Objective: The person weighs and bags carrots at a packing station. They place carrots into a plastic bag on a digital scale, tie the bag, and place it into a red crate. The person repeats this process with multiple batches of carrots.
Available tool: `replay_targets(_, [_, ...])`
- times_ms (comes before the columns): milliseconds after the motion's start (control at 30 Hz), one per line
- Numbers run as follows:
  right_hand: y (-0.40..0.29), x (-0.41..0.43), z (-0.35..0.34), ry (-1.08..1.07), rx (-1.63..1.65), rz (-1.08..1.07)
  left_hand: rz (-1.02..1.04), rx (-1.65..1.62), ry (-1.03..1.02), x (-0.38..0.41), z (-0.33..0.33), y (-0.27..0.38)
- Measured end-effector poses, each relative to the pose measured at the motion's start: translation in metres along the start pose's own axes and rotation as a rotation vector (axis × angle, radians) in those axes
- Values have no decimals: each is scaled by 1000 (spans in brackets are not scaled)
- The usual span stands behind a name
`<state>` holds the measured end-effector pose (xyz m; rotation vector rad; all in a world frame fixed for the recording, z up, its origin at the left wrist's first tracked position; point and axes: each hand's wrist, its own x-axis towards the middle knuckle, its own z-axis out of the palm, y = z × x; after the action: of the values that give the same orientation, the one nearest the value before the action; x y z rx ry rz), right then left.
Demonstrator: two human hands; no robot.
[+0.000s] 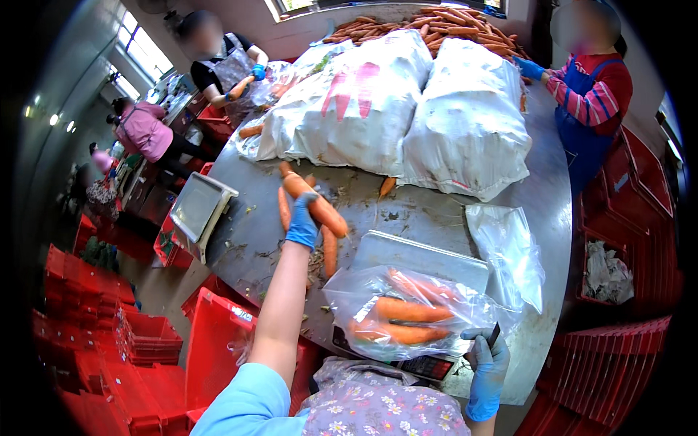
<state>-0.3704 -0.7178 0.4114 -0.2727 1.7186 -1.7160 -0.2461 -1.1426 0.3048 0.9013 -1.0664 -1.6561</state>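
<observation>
My left hand (304,222), in a blue glove, grips a thick carrot (327,215) above the metal table (234,231). Just beneath it lie loose carrots (329,253) among scraps. In front of me, a clear plastic bag (349,297) with several carrots (414,310) inside rests on a scale (420,250); part of the scale's keypad (431,367) shows below the bag. My right hand (485,359), also gloved, is at the bag's right end. Between its fingers it holds a small dark flat object (494,334); its kind cannot be made out.
Large white sacks (463,120) cover the table's far half, with a carrot heap (463,24) behind. Clear bags (504,240) lie right of the scale; another scale (202,210) stands left. Gloved co-workers (591,103) flank the table. Red crates (218,343) crowd both sides.
</observation>
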Motion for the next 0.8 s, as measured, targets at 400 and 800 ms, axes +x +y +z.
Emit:
replay_targets(400, [2,-18,42,-268,-29,32,-33,-930,-306,-110,-40,71])
replay_targets(800, [9,-36,49,-327,-115,21,122,-886,-316,-159,-40,94])
